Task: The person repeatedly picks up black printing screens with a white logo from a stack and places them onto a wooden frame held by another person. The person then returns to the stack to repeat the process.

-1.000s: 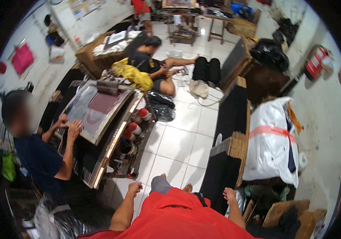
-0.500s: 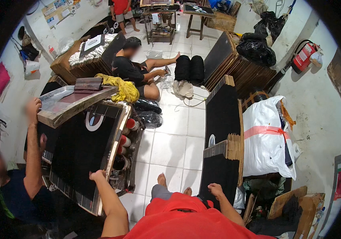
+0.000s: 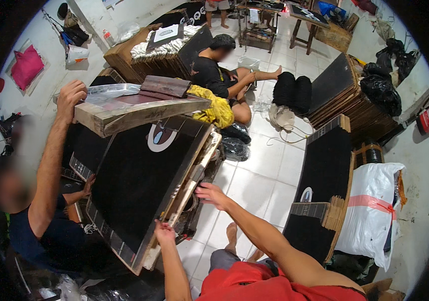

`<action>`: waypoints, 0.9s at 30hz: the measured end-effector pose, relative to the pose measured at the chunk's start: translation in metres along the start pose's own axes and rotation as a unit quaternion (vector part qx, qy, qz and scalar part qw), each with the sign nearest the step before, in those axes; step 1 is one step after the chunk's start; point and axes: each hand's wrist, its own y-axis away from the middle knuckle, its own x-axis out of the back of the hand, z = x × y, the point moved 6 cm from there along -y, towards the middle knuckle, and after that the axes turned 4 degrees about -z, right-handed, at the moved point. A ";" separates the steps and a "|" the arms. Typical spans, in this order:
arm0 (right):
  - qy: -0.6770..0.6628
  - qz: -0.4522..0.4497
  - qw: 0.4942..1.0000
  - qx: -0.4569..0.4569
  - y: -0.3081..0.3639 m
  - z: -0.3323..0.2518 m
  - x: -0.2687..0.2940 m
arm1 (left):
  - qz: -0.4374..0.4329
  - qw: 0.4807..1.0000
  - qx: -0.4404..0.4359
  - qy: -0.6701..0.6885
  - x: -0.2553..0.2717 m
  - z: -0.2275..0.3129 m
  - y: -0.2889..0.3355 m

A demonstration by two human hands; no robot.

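Note:
My left hand grips the near right edge of a board covered in black cloth, its fingers closed on the rim. A white oval print with a blue and brown middle lies toward the board's far end. My right hand is open, fingers stretched toward the edge of the wooden table under the board; whether it touches is unclear. Above the board's far end, a co-worker's hand holds up a wood-framed printing screen, with a squeegee resting in it.
A yellow cloth lies beside the screen. On my right are stacked black-covered boards and a white wrapped bundle. Another person sits on the tiled floor beside black rolls. Black plastic-wrapped packs lie near the table.
My right hand has swung left from the stacked boards to the table's edge. My left hand stays at the board's rim, and the board's near side now sits apart from the table edge. The view has turned left.

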 end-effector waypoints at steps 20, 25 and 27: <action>-0.265 0.081 0.935 0.220 0.415 0.033 0.072 | -0.495 0.690 -0.037 -0.527 -0.166 -0.037 0.377; -0.269 0.155 0.890 0.333 0.540 0.033 0.082 | -0.519 0.621 -0.194 -0.554 -0.288 -0.095 0.340; -0.259 0.151 0.868 0.395 0.574 0.030 0.079 | -0.520 0.579 -0.262 -0.571 -0.352 -0.118 0.325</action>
